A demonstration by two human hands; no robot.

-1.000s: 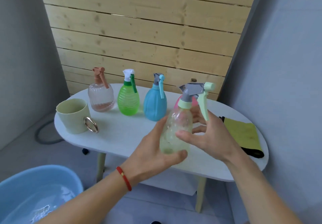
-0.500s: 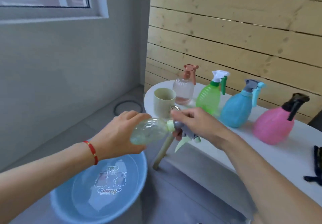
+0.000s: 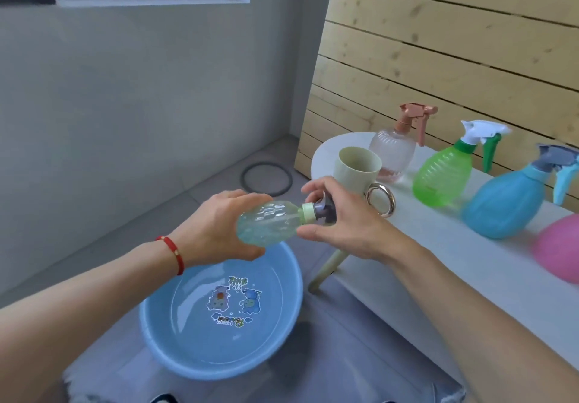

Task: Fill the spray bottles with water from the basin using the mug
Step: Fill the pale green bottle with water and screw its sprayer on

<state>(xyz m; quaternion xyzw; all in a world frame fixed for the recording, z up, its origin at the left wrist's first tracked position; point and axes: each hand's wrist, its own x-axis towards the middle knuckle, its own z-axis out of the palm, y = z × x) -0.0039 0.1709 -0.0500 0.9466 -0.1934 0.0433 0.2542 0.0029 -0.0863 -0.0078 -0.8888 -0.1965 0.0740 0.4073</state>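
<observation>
Evidently uncapping: the left hand [image 3: 219,227] grasps the clear bottle [image 3: 269,224] sideways above the basin [image 3: 163,333], the right hand [image 3: 341,224] apparently twisting its spray head [image 3: 322,211]; next, fetch the mug [image 3: 357,167] beyond.

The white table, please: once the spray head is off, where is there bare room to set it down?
The white table is bare along its near edge, in front of the green ribbed spray bottle and the blue spray bottle. It is crowded at the far rounded end, where the beige mug with a metal ring handle stands against the clear pink spray bottle.
</observation>
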